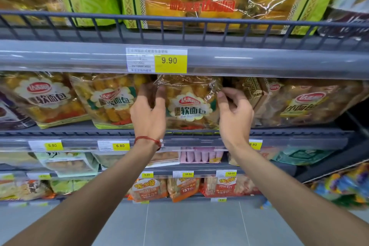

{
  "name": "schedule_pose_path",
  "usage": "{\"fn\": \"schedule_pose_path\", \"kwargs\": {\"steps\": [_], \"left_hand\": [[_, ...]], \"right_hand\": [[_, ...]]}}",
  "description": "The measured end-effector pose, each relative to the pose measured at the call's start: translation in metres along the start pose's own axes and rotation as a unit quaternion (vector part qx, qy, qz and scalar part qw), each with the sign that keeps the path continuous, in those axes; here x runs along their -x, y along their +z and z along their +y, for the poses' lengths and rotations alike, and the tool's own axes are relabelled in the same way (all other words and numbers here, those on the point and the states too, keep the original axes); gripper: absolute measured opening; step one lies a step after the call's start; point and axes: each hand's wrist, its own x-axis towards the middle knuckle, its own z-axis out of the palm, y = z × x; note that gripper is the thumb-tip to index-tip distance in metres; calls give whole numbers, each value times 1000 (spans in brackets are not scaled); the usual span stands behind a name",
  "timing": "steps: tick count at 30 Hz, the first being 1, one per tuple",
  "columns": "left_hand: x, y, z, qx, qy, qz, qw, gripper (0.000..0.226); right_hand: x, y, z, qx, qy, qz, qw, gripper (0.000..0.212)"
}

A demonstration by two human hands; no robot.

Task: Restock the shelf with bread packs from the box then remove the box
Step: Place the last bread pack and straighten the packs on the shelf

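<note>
Left hand [148,115] grips the glossy, crinkled bread pack [190,106] at the shelf [79,133] front edge; right hand [233,115] touches its side, grasp unclear.

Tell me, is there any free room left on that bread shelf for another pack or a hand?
Little. A dark slot opens between the middle bread pack, which the left hand grips, and the gold-patterned pack, just above the right hand. Another dark gap lies past the right-end pack. Leftward, the overlapping packs crowd the shelf.
</note>
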Motion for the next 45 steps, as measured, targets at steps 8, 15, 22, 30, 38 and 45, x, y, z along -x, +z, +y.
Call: {"fn": "schedule_pose_path", "kwargs": {"steps": [8, 15, 22, 30, 38, 45], "left_hand": [[-6, 2, -1, -9, -40, 67, 997, 26], [0, 9, 3, 11, -52, 68, 996, 28], [26, 5, -33, 20, -32, -129, 991, 73], [4, 24, -40, -39, -38, -118, 992, 62], [3, 34, -43, -56, -24, -100, 993, 56], [6, 38, -39, -33, -39, -89, 995, 58]], "right_hand": [[-14, 1, -3, 6, 34, 29, 999, 13], [-22, 6, -1, 22, 53, 27, 998, 14], [13, -14, 23, 57, 59, -187, 979, 57], [-7, 11, 33, 84, 80, -107, 987, 56], [-14, 15, 43, 153, 77, -43, 984, 62], [-12, 17, 39, 182, 80, -100, 975, 62]]}}
